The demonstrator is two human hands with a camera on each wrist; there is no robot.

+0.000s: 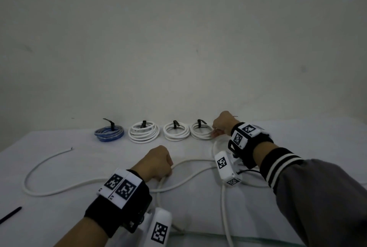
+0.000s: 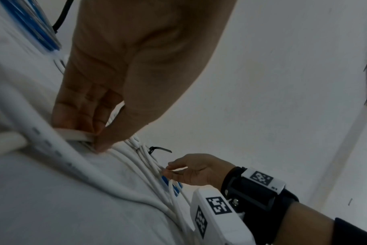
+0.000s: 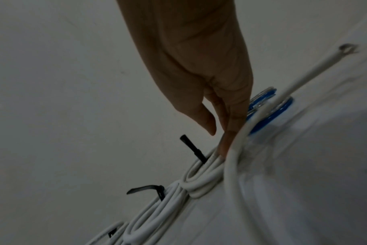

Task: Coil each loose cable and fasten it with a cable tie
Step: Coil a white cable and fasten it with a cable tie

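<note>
Far left, at the near edge of the desk (image 1: 59, 217): one spare black cable tie (image 1: 11, 215), untouched. Next, the loose cable (image 1: 190, 160), lying across the desk with its long axis roughly left to right, its free end (image 1: 70, 148) well to the left of both hands and its other part trailing off toward the near edge. Back row, by the wall: blue coil (image 1: 109, 138), then three white coils (image 1: 144, 139), each already tied. Centre: left grip (image 1: 158, 164) closed around the loose cable where two strands cross. At right: right grip (image 1: 223, 125) reaching to the back row, at the rightmost white coil (image 1: 198, 137), with a bend of the loose cable just beside it. Relation governing the coming move, as judged: uncoiled length and free end lying leftward of the left grip, hence nearer that hand; probably gathered by drawing loops in from the left. Head view: backs of both hands only. Left wrist view: thumb pressed against fingers (image 2: 77, 106), pinching the cable between them; also the right palm, loosely curved and seemingly empty. Right wrist view: fingers (image 3: 233, 129) nearly straight, thumb apart, tips touching where coil and loose cable meet; no pinch visible there.
</note>
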